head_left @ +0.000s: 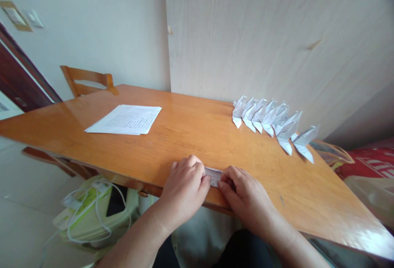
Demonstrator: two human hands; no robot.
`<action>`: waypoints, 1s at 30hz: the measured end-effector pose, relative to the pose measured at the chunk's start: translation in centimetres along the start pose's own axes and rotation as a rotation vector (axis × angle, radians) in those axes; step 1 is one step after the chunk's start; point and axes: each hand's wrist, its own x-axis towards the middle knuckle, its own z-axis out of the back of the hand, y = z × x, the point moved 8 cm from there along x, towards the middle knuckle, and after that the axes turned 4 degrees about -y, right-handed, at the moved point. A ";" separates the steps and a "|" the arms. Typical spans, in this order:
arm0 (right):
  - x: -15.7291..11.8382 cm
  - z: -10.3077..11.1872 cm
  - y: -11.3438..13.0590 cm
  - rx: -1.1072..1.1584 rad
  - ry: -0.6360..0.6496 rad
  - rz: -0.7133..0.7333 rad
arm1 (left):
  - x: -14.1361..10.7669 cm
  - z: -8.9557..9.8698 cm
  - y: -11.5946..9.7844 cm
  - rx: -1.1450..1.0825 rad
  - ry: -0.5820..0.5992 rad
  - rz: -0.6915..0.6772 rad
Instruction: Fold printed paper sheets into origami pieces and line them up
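Observation:
A narrow folded strip of printed paper [213, 175] lies at the front edge of the wooden table [184, 136]. My left hand [189, 182] is closed on its left end, thumb pressed against the fingers. On the other end, my right hand [241, 188] pinches the paper between thumb and fingertips. Only the middle of the strip shows; both ends are hidden by my fingers. Further back on the right stands a row of several folded paper figures [267, 116] with pointed upright parts.
A stack of printed sheets [126, 119] lies on the table's left part. A wooden chair [89, 80] stands at the far left end. Below the front edge, a stool [92, 210] carries cables and a dark flat thing. Red and clear bags [369, 161] sit beyond the right edge.

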 end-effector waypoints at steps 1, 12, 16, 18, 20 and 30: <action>0.0 0.0 -0.1 0.003 -0.003 -0.005 | 0.0 0.0 0.0 0.002 0.003 -0.003; 0.4 -0.1 0.0 -0.004 0.035 -0.021 | 0.2 -0.2 -0.3 0.047 0.008 -0.003; 0.4 0.0 0.2 0.025 0.038 -0.002 | 0.2 -0.1 -0.1 0.012 0.001 0.004; 0.4 0.0 0.1 0.030 0.032 -0.004 | 0.2 -0.1 0.1 -0.030 0.000 0.006; 0.4 0.0 0.0 0.037 0.033 -0.006 | 0.2 0.0 0.2 -0.074 0.003 -0.001; 0.4 0.3 -0.1 0.082 0.064 0.012 | 0.1 0.0 0.1 -0.142 -0.001 -0.041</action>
